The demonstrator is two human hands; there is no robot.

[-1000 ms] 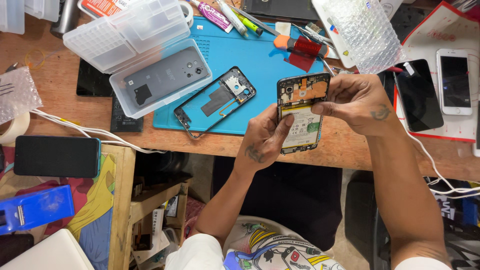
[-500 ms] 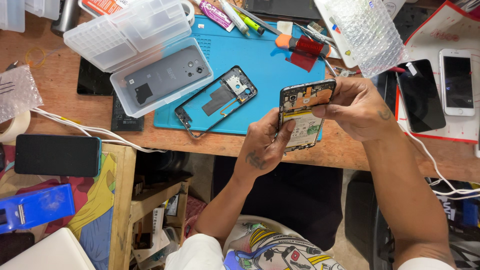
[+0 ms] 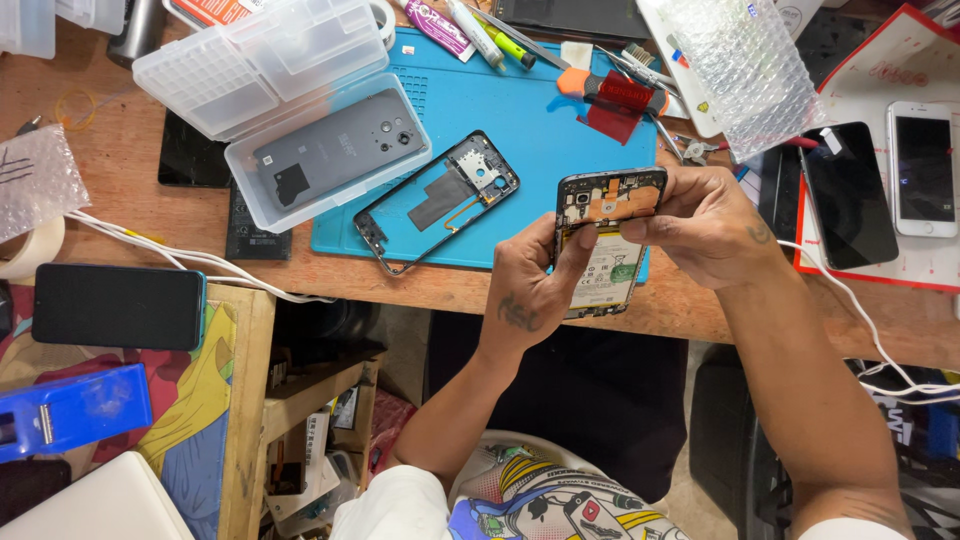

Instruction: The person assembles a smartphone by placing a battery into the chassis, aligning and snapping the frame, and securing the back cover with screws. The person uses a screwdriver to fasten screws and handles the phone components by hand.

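Opened phone (image 3: 607,240), back removed, held above the table edge (image 3: 450,290): left hand (image 3: 530,290) grips its lower left side, right hand (image 3: 700,225) pinches its top. A bare phone frame (image 3: 437,200) lies just left on the blue mat (image 3: 500,110).

The opened phone (image 3: 605,240) stood nearly upright, back cover off, its insides facing the camera. A black frame ran round it. The far end showed an orange-brown board with a small camera lens; below lay a pale battery with a green patch. It was lifted above the near edge of the table (image 3: 120,200), right of centre, between both hands.
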